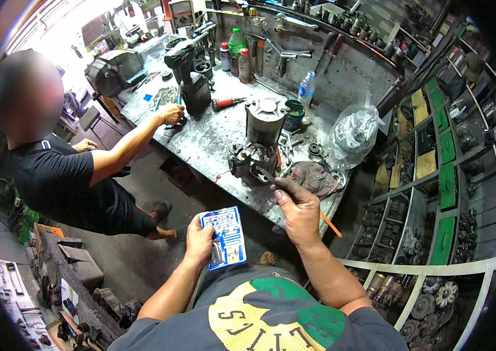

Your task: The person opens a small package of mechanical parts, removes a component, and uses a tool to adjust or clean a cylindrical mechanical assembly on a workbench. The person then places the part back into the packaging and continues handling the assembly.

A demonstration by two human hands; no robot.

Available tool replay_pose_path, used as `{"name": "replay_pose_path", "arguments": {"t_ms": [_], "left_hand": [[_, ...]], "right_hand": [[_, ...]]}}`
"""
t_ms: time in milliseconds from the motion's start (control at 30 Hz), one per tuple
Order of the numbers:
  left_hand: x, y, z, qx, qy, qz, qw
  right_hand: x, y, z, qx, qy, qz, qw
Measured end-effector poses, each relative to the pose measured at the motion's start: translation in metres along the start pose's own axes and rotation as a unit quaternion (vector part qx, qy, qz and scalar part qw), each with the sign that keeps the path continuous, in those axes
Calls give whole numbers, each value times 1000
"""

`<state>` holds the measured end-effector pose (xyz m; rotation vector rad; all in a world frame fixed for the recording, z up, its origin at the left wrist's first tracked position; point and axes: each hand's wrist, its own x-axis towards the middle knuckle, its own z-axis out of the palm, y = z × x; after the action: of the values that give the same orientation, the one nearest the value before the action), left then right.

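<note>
My left hand (200,240) is closed on the edge of a blue-and-white packaged card (224,234), held upright above my lap. To its right, my right hand (298,212) pinches a thin dark tool (267,175) whose tip points up toward the bench. An orange rod (331,225) sticks out behind that hand; I cannot tell whether it belongs to the same tool. Just beyond the tool's tip, a grey cylindrical motor (265,121) stands upright on the workbench (201,143), its dark metal housing (252,161) at the bottom. A crumpled dirty rag (312,178) lies beside it.
At the left a co-worker (55,158) reaches a hand (171,114) toward a black power tool (192,82) on the bench. Several bottles (236,50) and a plastic-wrapped part (356,128) stand on it. Shelves of metal parts (429,175) line the right.
</note>
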<state>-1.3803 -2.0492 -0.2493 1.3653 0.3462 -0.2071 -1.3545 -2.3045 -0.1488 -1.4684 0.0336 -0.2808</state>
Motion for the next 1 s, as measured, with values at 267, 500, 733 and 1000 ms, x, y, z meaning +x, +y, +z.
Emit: {"name": "replay_pose_path", "arguments": {"t_ms": [267, 500, 733, 1000], "left_hand": [[54, -6, -69, 39, 6, -14, 999], [95, 7, -91, 122, -52, -3, 991], [117, 12, -88, 119, -91, -10, 989], [116, 17, -86, 153, -116, -15, 981]], "right_hand": [[9, 6, 64, -101, 57, -25, 993], [9, -4, 85, -233, 93, -92, 964], [2, -12, 93, -284, 125, -53, 949], [-5, -21, 97, -359, 141, -107, 917]]}}
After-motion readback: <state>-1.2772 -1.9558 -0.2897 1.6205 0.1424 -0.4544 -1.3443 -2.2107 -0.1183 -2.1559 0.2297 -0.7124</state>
